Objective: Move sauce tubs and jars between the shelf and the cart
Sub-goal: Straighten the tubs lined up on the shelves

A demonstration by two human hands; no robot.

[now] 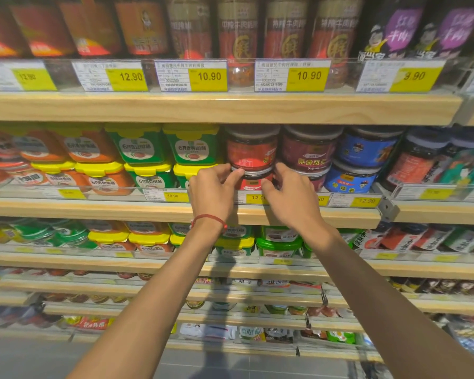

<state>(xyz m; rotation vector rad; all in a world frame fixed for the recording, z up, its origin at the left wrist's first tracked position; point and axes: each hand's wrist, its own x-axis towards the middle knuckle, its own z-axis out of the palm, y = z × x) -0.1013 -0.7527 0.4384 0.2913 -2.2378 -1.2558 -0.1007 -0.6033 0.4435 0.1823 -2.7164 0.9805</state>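
Left hand [214,192]: the grip curls round the left side of the lower red-labelled round jar with a dark lid [253,184], fingertips at lid level.
Right hand [292,196]: thumb on the front, fingers round the right side.
Jar spot: front of the pale wooden middle shelf [93,212], under a matching upper red jar [251,151].
Tip: imo steady the top one first, or it topples.
Cart: not in view.

Light wood-edged shelf tiers [230,108], yellow price tags [208,76] in clear strips, grey floor [230,365] below, even indoor light
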